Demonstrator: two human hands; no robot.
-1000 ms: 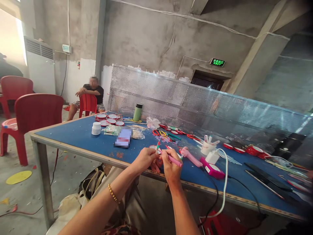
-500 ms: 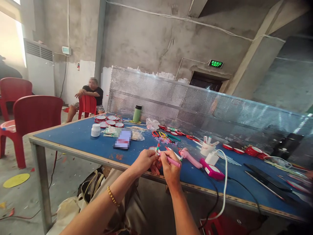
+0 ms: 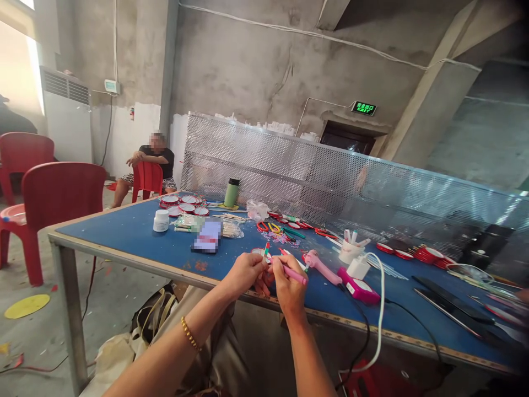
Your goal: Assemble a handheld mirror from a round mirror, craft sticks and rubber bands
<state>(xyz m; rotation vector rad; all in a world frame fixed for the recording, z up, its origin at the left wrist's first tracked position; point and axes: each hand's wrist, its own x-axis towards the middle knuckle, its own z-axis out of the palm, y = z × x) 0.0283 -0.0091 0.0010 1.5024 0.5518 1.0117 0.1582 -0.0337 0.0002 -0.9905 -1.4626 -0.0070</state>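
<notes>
Pink pen (image 3: 296,274) near pink tool (image 3: 325,268)

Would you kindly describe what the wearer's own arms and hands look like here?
The left hand and right hand are ungloved, with no sleeves visible on either forearm. A gold-coloured, round-beaded bracelet circles the left wrist; the right wrist shows nothing worn.

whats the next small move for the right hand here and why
Probably a short, light stroke of the pink pen-like tool toward the small red-tipped strip, with the left hand steady. The right hand holds the tool in a writing grip, its front end directed at the left hand, where the strip sticks up; whether they touch is too small to tell.
</notes>
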